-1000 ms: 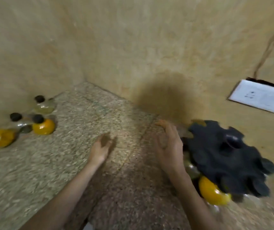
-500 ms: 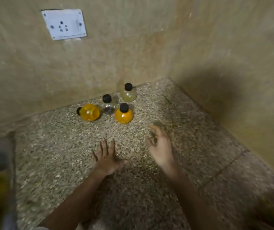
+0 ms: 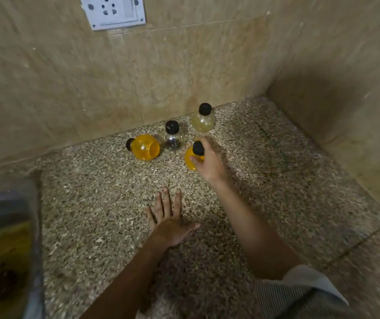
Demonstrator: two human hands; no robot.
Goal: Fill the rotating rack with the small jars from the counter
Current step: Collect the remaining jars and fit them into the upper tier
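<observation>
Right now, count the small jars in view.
4. A tipped orange jar lies leftmost; a clear jar stands beside it; a pale yellow jar stands nearest the wall; the right hand grips a second orange jar. Others may be off-frame.

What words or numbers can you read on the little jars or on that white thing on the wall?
None: no word, number or sign can be read anywhere.
The white socket plate shows only plug holes, no writing.
The tipped orange jar, the clear jar, the pale yellow jar and the upright orange jar gripped by the right hand show no labels.
</observation>
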